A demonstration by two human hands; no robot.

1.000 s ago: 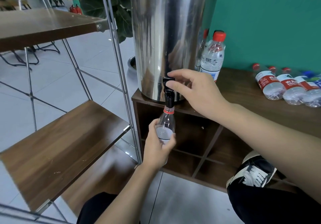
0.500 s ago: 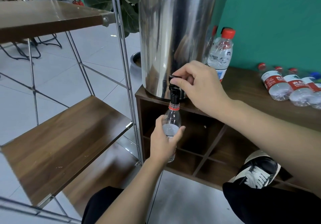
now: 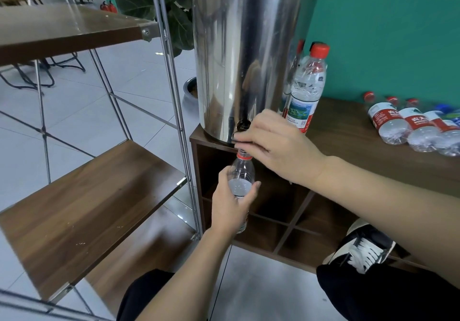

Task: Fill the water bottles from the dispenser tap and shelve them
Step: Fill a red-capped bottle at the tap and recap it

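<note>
A tall steel dispenser [image 3: 244, 54] stands on the left end of a wooden cabinet [image 3: 353, 141]. My left hand [image 3: 230, 206] grips a clear bottle [image 3: 241, 171] with a red neck ring, held upright with its mouth right under the black tap [image 3: 242, 126]. The bottle holds some water. My right hand [image 3: 276, 146] has its fingers curled on the tap's lever, hiding most of it. A capped bottle [image 3: 307, 89] stands upright beside the dispenser. Several red-labelled bottles [image 3: 413, 126] lie on the cabinet top at right.
A metal-framed rack with wooden shelves [image 3: 89, 196] stands to the left, an upper shelf [image 3: 64, 27] above it. The cabinet has open cubbies [image 3: 281, 211] below. My shoe [image 3: 361, 248] and knees are at the bottom. A green wall is behind.
The view has shifted slightly closer. My right hand's fingers have come lower over the tap lever. The left hand keeps the bottle under the tap.
</note>
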